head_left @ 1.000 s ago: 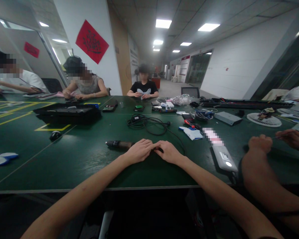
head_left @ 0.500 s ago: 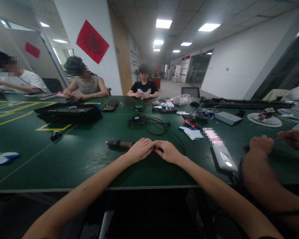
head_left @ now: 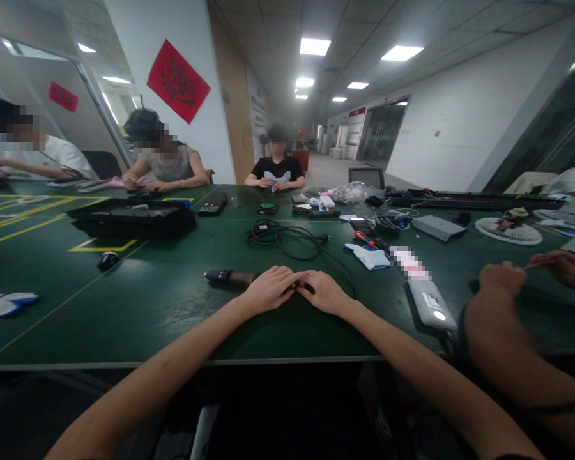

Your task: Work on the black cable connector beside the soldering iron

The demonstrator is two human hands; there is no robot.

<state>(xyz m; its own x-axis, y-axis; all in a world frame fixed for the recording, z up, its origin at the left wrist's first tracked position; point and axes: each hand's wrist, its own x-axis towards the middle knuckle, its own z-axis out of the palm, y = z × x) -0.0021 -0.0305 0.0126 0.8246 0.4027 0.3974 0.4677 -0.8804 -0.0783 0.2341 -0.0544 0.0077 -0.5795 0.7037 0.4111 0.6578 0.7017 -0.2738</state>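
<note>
On the green table [head_left: 172, 319], a dark cylindrical tool [head_left: 230, 277] lies sideways, its narrow tip pointing left. My left hand [head_left: 269, 289] is wrapped over the tool's right part, fingers curled. My right hand [head_left: 324, 292] meets it at the fingertips, closed on the tool's right end, where a small dark piece with a brass-coloured spot shows between the hands. The fingers cover most of that end. A black cable [head_left: 338, 257] runs from behind my right hand to a coil farther back.
A black tray [head_left: 131, 217] and a black mouse [head_left: 108, 260] lie at the left. Gloves [head_left: 371, 257] and a white power bank-like device [head_left: 431, 303] lie right of my hands. Another person's hands [head_left: 503, 279] work at the far right. More people sit across the table.
The small piece between my fingertips has turned slightly, showing its brass-coloured spot more clearly. Both hands otherwise stay in place.
</note>
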